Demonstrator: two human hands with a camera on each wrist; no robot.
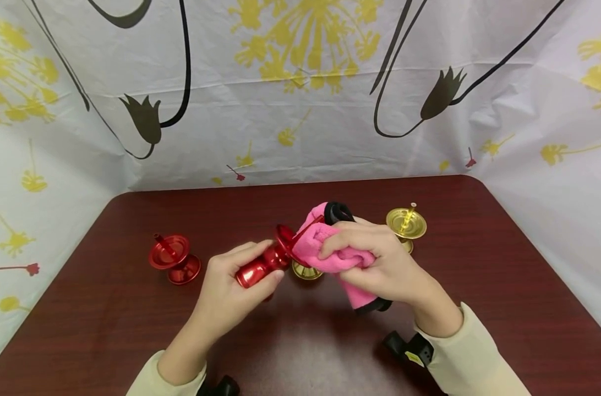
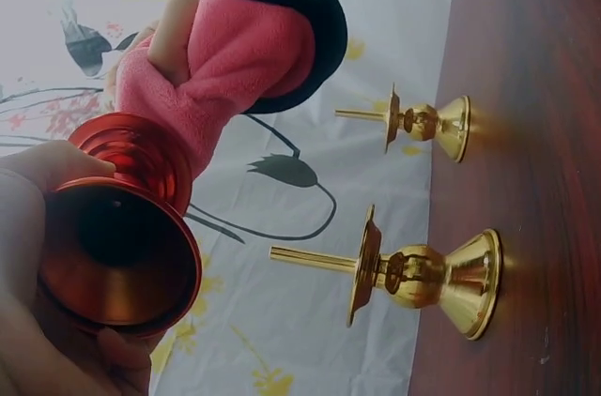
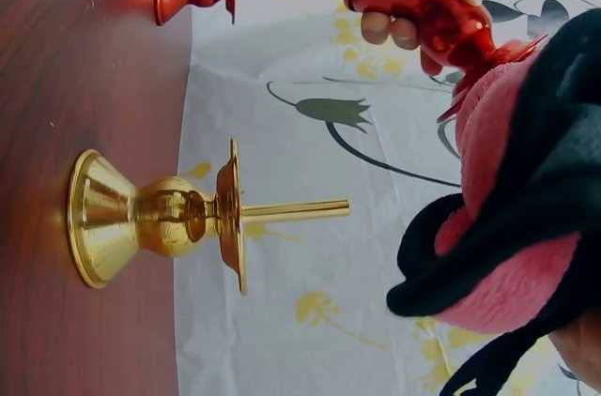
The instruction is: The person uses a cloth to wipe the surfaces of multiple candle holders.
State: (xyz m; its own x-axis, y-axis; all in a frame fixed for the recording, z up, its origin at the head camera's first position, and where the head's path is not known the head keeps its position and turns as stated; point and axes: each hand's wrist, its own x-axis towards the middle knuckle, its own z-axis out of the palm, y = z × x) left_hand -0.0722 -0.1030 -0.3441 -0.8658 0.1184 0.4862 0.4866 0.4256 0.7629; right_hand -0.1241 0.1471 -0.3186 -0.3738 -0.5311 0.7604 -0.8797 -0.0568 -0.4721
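My left hand grips a shiny red candle holder around its flared base, tilted so the dish and stem point up and right. In the left wrist view its hollow underside faces the camera. A pink cloth with black edging is bunched in my right hand and pressed against the dish. Cloth covers part of the dish; the stem pokes out beside it in the head view. Behind the hands, a gold candle holder stands upright on the table, mostly hidden from above.
Another red candle holder stands at the left of the dark wooden table. To the right stands a second gold one, partly behind my right hand. A white patterned cloth hangs behind the table and along both sides.
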